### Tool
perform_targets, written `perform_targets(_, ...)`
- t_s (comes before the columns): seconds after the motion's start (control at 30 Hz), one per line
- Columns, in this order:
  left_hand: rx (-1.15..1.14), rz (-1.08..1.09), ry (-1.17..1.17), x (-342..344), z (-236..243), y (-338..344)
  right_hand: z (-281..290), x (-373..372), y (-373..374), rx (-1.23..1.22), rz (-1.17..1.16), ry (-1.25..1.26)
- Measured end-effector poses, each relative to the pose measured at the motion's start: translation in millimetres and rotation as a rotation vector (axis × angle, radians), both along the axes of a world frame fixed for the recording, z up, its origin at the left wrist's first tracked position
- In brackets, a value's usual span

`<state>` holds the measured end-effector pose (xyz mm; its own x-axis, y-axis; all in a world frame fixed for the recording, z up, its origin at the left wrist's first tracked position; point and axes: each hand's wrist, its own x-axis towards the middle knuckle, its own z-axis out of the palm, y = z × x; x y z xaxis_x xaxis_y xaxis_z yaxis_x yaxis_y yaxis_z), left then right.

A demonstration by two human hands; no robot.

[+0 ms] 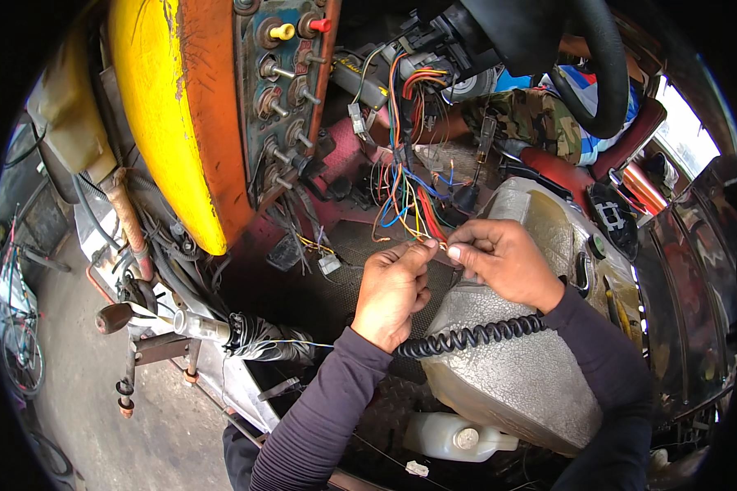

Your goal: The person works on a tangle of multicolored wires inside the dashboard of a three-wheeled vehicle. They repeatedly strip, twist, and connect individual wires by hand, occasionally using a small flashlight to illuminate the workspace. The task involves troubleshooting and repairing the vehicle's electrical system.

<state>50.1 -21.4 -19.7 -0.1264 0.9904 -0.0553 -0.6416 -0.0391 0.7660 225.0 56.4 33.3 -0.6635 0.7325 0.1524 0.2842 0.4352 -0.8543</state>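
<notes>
In the middle of the head view my left hand [395, 293] is closed, thumb and forefinger pinching a thin wire end. Right beside it my right hand [506, 263] pinches at the same spot, fingers curled. The fingertips almost meet there and hide how the wire ends lie. From this spot, red and orange wires [426, 209] run up into a loose multicoloured bundle below the steering column [467, 41]. Blue wires [395, 219] with bare or cut ends hang next to them. A white connector [329, 263] lies on other wires left of my left hand.
A silver padded cover [508, 344] sits under my right forearm, with a black coiled cord [475, 335] across it. A panel of toggle switches [282, 98] stands at upper left beside yellow bodywork [160, 106]. A white jug [458, 435] lies below. Someone in camouflage shorts [512, 123] sits beyond the steering wheel [610, 74].
</notes>
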Motion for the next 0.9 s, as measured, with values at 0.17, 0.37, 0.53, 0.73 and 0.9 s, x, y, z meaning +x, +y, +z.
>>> perform_targets(0.17, 0.011, -0.03, -0.027, -0.5, -0.3, -0.6, 5.2, 1.2, 1.5, -0.093, 0.014, -0.023)
perform_targets(0.37, 0.023, -0.046, -0.018, 0.3, -0.8, -1.3, 8.4, 3.2, 4.9, -0.145, 0.052, -0.003)
perform_targets(0.53, 0.025, -0.065, -0.009, -0.8, -1.4, -2.1, 7.0, 4.5, 6.3, -0.185, 0.055, 0.023)
perform_targets(0.73, 0.068, -0.118, 0.026, -1.9, -0.9, -2.3, 10.1, 9.3, 10.8, -0.329, 0.129, 0.091)
perform_targets(0.9, 0.042, -0.057, -0.003, -0.8, 0.3, -1.7, 6.1, 1.8, 5.4, -0.155, 0.083, 0.122)
